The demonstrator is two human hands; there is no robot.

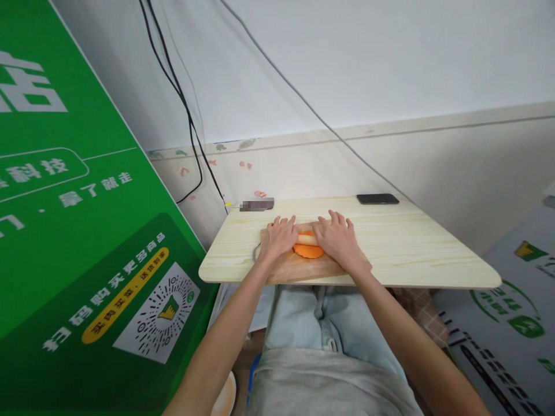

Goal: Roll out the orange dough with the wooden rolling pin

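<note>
A pale wooden rolling pin (307, 239) lies across a flattened piece of orange dough (309, 252). Both are on a brown wooden cutting board (295, 271) with a metal handle at its left end. My left hand (281, 236) rests palm down on the pin's left end, its fingers stretched forward and apart. On the right end, my right hand (337, 234) lies the same way, fingers spread beyond the pin. The ends of the pin are hidden under my hands. Orange dough shows on the near side of the pin and a little beyond it.
The light wood table (416, 248) stands against a white wall. A black phone (377, 199) lies at the back right; a pixelated dark object (256, 205) is at the back left. A green printed panel (108, 242) rises on the left. Cables (191, 115) hang along the wall.
</note>
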